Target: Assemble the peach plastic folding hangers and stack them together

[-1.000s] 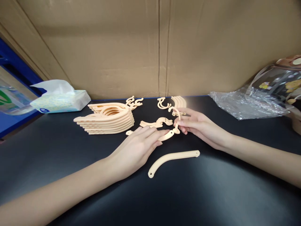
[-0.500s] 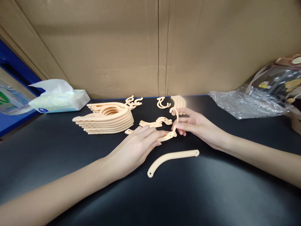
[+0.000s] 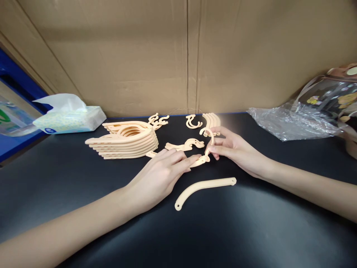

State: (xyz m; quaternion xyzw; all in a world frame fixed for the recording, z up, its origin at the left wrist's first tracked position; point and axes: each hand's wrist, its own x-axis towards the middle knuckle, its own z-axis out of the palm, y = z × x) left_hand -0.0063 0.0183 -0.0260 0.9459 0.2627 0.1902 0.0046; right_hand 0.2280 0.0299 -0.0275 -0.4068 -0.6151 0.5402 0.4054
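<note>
Two hands [image 3: 164,169], one held hook [image 3: 212,138], one front bar [image 3: 205,185] and one tissue pack [image 3: 72,120] show.

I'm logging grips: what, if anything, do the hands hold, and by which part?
The right hand pinches a hook by its stem; the left hand holds a curved strip by its middle, grip partly hidden.

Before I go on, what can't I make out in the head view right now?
All in the head view:
Middle of the curved strip: hidden under the left hand.
Whether the hook is seated in the strip's end: joint too small to tell.
Near ends of the far strips: partly covered by the right hand and hook.
Right side of the transparent bag: cut off by the right edge.
</note>
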